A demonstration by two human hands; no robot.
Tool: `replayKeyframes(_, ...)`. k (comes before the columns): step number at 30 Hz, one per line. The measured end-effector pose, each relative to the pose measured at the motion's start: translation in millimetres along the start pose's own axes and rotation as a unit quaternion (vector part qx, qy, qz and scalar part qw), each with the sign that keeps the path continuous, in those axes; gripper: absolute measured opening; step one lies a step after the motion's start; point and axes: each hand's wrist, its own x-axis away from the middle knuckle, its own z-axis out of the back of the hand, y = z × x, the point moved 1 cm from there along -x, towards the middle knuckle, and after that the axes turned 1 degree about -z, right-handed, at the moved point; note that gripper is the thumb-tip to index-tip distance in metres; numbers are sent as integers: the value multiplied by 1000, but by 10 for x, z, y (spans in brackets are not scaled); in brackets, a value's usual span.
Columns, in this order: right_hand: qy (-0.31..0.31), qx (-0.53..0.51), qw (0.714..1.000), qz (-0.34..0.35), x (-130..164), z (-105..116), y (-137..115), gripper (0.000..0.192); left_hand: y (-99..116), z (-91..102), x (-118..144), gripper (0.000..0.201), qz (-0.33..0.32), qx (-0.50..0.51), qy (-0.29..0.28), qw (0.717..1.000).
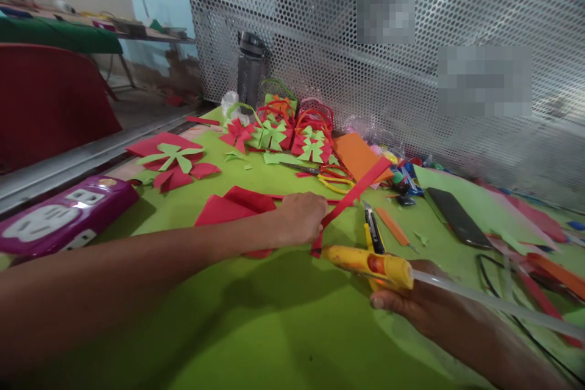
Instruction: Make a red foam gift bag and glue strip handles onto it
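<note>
My left hand [299,217] pinches the lower end of a long red paper strip [354,194] that slants up to the right over the green tabletop [274,323]. My right hand [411,301] grips a yellow glue gun [365,261] with a clear glue stick [493,303] trailing from its back. The gun's nozzle points left, close to the strip's lower end. A folded red paper piece [231,207] lies under my left wrist.
A utility knife [373,228] lies beside the gun. Red and green paper bows and baskets [292,131] crowd the back by a bottle [250,70] and perforated metal wall. A phone [458,216], orange sheet [359,155], purple power strip [59,216] and scraps surround.
</note>
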Motion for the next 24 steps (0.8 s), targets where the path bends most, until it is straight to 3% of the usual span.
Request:
replayKeyframes(3, 11, -8, 1000, 0, 9, 6, -1, 49, -1, 0, -6, 17, -1, 5, -1, 1000)
replayKeyframes(7, -15, -43, 999, 3, 8, 3, -18, 41, -13, -19, -15, 17, 1, 15, 3, 1000)
replayKeyframes(11, -20, -26, 998, -49, 14, -26, 53, 29, -21, -28, -17, 16, 7, 34, 6, 999)
replayKeyframes(16, 28, 17, 997, -76, 59, 179, 106, 25, -32, 9, -8, 9, 21, 66, 16, 997)
replayKeyframes(21, 140, 152, 960, -191, -5, 437, 273, 38, -66, 109, -5, 14, 25, 118, 28, 992)
replayKeyframes(24, 116, 193, 939, -260, -105, 494, 489, 52, -66, 205, 5, 16, 22, 143, 45, 988)
